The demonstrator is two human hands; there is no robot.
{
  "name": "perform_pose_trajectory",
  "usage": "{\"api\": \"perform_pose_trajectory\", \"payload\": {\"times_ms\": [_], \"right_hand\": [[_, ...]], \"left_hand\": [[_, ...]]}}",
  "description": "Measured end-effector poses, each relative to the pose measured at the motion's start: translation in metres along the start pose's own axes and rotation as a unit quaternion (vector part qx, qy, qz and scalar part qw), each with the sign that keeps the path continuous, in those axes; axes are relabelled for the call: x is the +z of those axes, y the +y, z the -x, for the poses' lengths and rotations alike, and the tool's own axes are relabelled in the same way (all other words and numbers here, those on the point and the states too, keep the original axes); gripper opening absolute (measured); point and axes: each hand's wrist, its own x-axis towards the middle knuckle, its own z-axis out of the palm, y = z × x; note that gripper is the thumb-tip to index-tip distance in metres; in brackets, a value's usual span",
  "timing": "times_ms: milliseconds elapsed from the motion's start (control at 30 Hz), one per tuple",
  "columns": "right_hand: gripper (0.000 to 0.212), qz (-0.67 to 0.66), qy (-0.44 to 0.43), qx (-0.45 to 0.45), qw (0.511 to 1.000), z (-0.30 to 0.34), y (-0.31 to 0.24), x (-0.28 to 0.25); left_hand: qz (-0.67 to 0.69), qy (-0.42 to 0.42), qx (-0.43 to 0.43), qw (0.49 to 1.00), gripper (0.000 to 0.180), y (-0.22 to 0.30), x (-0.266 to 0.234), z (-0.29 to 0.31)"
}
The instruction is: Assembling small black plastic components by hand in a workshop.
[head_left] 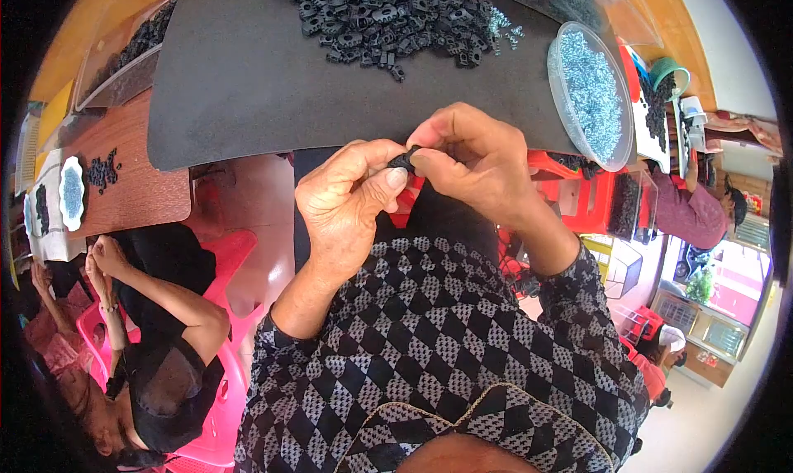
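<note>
Both hands meet just off the bench's near edge: the left hand [347, 196] and right hand [467, 163] pinch one small black part [404, 159] between their fingers, closed tight on it. It looks light, stiff and easy to drop, best held by its sides. Beyond the fingers lie the pile of parts [396, 14] on a dark mat [239, 76] and a screw dish [588, 93]

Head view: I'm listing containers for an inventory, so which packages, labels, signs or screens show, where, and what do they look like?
No labels, signs or screens can be made out.
Clear round tub: right edge of the dark mat, holding small silvery-blue parts.
Clear rectangular bins: far left, holding dark parts.
Small white dish: left, on the brown table, with blue parts.
</note>
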Motion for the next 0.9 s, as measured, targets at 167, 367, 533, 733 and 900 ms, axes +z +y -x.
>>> {"api": "perform_pose_trajectory", "payload": {"times_ms": [167, 367, 533, 733, 900], "right_hand": [[0.014, 0.033, 0.004, -0.032, 0.999, -0.001, 0.001, 0.001], [0.013, 0.160, 0.039, -0.087, 0.982, 0.001, 0.006, 0.009], [0.017, 0.186, 0.045, -0.154, 0.969, -0.003, 0.013, 0.012], [0.017, 0.199, 0.038, -0.187, 0.961, -0.005, 0.015, 0.009], [0.013, 0.024, -0.018, -0.033, 0.999, 0.003, 0.002, 0.002]], "left_hand": [[0.017, 0.006, -0.008, 1.000, 0.012, -0.003, 0.001, 0.001], [-0.097, 0.021, 0.063, 0.993, 0.014, -0.002, 0.003, 0.002], [-0.131, 0.020, 0.073, 0.988, 0.014, -0.008, -0.001, 0.002], [0.004, 0.006, -0.047, 0.999, 0.016, -0.004, -0.003, 0.003], [0.029, -0.011, -0.044, 0.999, 0.017, -0.001, -0.008, 0.003]]}}
